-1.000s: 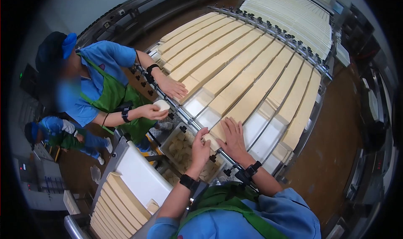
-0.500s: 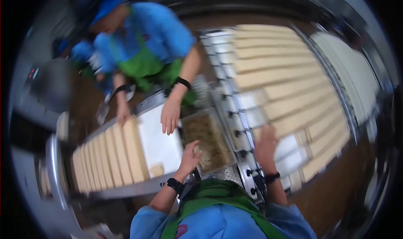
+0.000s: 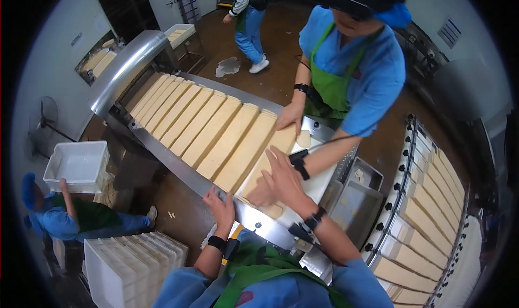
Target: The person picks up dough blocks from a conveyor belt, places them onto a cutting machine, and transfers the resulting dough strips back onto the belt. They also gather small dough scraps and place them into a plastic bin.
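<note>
Several long pale dough strips (image 3: 208, 127) lie side by side across the conveyor. My left hand (image 3: 220, 208), fingers apart and holding nothing, is over the near metal edge (image 3: 186, 170). My right hand (image 3: 284, 179) has its fingers spread above the dough strip at the right end, close to a co-worker's wrist. The co-worker (image 3: 357, 65) across the conveyor has one hand (image 3: 292, 116) at the strip's far end and the other hand (image 3: 261, 193) near its near end, partly behind my right hand. A small dough piece (image 3: 304, 139) lies beside the strip.
Metal trays (image 3: 357, 205) with dough scraps stand to the right. Beyond them a second conveyor (image 3: 384, 229) carries more strips. At lower left are stacked white crates (image 3: 127, 270) and another person (image 3: 65, 213) holding a white crate (image 3: 78, 165). A further person (image 3: 250, 24) stands at the back.
The view has swung left toward the strip-laden conveyor. My right hand has left the other conveyor and is over the end strip. The co-worker's hands are now at that strip's two ends.
</note>
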Demonstrator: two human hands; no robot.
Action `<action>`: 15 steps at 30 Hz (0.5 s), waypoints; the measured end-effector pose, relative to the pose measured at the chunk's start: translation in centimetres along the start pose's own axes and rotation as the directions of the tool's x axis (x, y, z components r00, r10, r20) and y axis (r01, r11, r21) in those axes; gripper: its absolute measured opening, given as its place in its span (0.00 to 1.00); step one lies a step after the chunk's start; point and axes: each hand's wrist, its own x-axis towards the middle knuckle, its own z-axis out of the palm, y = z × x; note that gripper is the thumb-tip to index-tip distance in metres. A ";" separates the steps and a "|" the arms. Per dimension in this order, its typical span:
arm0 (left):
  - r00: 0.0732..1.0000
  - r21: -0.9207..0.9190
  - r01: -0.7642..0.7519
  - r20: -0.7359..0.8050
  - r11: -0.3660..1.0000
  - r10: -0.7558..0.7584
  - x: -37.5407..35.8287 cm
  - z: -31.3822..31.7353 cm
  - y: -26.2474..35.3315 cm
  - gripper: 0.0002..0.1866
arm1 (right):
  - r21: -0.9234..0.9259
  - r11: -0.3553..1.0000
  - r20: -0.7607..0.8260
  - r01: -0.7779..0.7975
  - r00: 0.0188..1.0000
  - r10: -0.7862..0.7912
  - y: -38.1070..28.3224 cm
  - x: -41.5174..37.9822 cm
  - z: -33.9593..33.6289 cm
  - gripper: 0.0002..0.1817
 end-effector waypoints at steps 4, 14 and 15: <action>0.980 0.154 -0.201 0.034 0.967 0.198 2.1 1.0 2.1 0.41 | -0.189 0.966 0.058 -0.175 0.980 0.189 4.4 9.4 7.2 0.36; 0.950 0.172 -0.186 0.281 0.967 0.133 4.1 0.1 4.1 0.49 | -0.542 0.794 0.010 -0.275 0.943 0.333 13.2 16.6 11.0 0.24; 0.950 0.172 -0.180 0.285 0.968 0.126 4.1 0.0 4.2 0.49 | -0.554 0.781 0.010 -0.288 0.936 0.353 13.2 16.9 11.1 0.25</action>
